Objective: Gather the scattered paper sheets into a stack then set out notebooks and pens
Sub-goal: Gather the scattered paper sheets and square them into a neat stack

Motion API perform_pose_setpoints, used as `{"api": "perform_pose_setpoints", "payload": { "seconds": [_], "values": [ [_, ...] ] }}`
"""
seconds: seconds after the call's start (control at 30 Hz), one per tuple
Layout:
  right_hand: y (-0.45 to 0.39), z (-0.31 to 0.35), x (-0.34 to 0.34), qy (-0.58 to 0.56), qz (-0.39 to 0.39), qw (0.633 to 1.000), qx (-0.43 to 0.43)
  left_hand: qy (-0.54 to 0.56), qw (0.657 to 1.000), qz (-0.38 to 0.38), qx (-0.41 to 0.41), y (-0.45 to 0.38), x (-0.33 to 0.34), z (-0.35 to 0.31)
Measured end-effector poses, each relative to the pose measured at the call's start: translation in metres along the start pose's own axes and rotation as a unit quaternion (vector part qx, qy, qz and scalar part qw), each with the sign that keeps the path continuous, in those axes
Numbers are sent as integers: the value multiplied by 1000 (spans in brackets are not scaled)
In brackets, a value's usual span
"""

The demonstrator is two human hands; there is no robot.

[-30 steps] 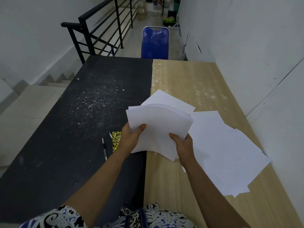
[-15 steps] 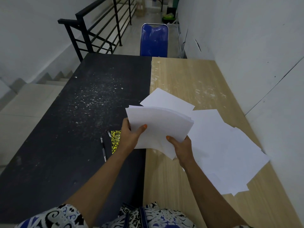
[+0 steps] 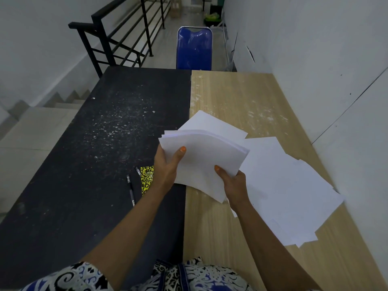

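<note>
Two hands, left hand (image 3: 165, 166) and right hand (image 3: 235, 183), grip curved white paper stack (image 3: 205, 156).

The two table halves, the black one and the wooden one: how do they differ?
The black half is dark and flecked white, carrying a pen and a yellow-speckled notebook. The wooden half is pale, smeared white, carrying loose paper sheets. Both sit level, edge to edge.

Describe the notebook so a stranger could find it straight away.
Start at the black table, the dark half left of the wooden table. Near its right side, just left of the left hand, lies the notebook, partly hidden by that wrist. Its yellow-and-black speckled cover sets it apart from the two dark pens beside it.
</note>
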State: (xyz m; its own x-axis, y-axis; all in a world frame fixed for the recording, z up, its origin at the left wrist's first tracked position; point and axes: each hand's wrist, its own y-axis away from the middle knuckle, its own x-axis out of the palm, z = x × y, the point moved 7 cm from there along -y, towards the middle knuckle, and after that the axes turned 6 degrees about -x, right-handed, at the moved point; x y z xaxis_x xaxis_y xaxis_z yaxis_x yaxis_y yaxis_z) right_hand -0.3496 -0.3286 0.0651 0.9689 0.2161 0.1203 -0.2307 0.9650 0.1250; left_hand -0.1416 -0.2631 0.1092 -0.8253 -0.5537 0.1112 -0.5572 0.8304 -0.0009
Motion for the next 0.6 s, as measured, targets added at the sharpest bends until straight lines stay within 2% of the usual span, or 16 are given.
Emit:
{"api": "perform_pose_setpoints", "payload": {
  "seconds": [0.1,0.23,0.33,0.47,0.6],
  "values": [
    [5,-8,-2,4,-2,1000,4,-16,999,-9,-39,1,-6,19],
    [6,-14,-2,12,4,1000,19,-45,995,32,-80,2,-5,35],
    [5,-8,1,5,4,1000,16,-49,995,43,-75,0,-5,33],
    [3,-6,-4,7,-17,1000,-2,-45,998,-11,-31,0,-12,15],
    [1,-4,-4,12,-14,1000,-17,-18,1000,-21,-14,-4,-8,-7]
  ]
}}
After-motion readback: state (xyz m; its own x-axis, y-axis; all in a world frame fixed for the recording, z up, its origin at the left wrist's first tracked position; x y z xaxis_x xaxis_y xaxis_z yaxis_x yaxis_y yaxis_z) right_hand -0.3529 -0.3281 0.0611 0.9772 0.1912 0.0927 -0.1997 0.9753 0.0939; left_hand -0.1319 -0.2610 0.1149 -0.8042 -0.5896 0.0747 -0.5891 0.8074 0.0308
